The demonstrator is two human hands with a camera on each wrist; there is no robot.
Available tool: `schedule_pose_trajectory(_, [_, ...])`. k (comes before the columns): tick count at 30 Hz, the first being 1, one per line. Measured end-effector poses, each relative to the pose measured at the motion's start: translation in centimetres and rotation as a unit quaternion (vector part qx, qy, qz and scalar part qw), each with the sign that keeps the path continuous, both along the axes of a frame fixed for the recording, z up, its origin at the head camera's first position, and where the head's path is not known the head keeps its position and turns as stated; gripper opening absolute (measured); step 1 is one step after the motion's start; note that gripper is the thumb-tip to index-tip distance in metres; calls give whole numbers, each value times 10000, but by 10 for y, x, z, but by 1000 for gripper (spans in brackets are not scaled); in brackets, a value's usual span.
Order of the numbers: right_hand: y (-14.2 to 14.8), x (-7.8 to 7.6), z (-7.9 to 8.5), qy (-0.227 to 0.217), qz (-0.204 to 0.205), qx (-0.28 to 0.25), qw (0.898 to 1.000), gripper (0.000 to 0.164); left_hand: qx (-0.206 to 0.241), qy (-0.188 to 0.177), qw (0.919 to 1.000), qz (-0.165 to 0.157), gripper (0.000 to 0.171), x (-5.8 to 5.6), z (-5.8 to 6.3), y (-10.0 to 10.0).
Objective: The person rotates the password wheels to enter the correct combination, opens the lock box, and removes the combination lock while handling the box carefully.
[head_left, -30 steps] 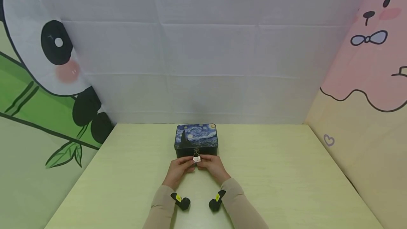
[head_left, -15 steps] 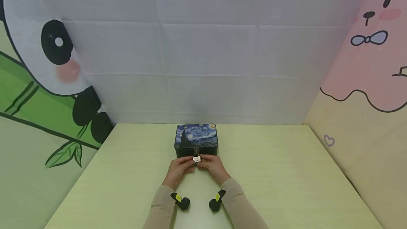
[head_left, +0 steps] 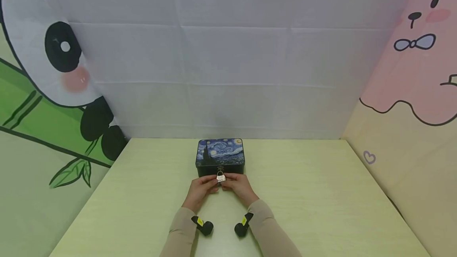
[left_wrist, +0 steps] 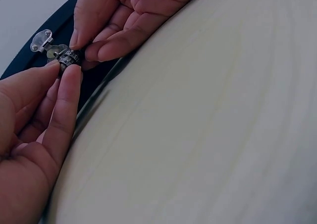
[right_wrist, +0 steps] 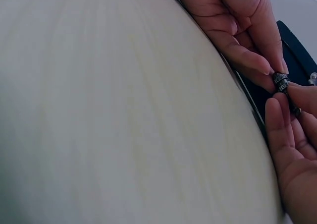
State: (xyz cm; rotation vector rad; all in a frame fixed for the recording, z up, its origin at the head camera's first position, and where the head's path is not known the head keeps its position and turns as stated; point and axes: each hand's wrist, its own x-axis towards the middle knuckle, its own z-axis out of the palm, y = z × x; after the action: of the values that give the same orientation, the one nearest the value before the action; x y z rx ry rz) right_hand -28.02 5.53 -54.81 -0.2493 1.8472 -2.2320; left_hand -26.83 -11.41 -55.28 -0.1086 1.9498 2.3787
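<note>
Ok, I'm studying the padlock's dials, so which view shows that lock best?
The left wrist view: the padlock appears close, dials and clasp both visible. The head view shows it small, at the box's front; the right wrist view shows it near the edge, partly covered.

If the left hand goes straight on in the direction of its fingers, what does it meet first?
The padlock, which the left hand pinches. Past it, probably the right hand or the box; the depth there is unclear.

Left hand and right hand pinching a padlock at the front of a blue-topped box, pale table, panda picture
</note>
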Motion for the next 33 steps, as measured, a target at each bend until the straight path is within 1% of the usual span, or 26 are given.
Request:
schedule_pose_trajectory(2, [0,0,1,-19,8,3,10000,38,-2,-33,10000,14,26,-1,0,0])
schedule_pose_trajectory(6, [2,11,18,23,51,3,10000,38,-30,-19,10000,-1,26,-1,0,0])
schedule_pose_trajectory(8, [2,13,22,54,41,-12,10000,38,-28,-24,10000,-9,27,-1,-1,0])
schedule_pose_trajectory(10, [2,11,19,55,36,-17,10000,38,-22,-24,10000,-15,27,-1,-1,0])
schedule_pose_trajectory(13, [0,3,5,-10,-5,-26,10000,37,-18,-20,10000,-11,27,-1,-1,-1])
schedule_pose_trajectory(16, [0,1,1,-70,-39,-15,10000,39,-18,-8,10000,-2,26,-1,-2,-1])
schedule_pose_trajectory(23, [-1,3,2,-120,-108,32,9999,44,-42,-86,9999,30,26,-1,-2,-1])
schedule_pose_trajectory(33, [-1,4,4,-137,-114,-7,9998,42,-34,-55,10000,45,25,-1,-2,-1])
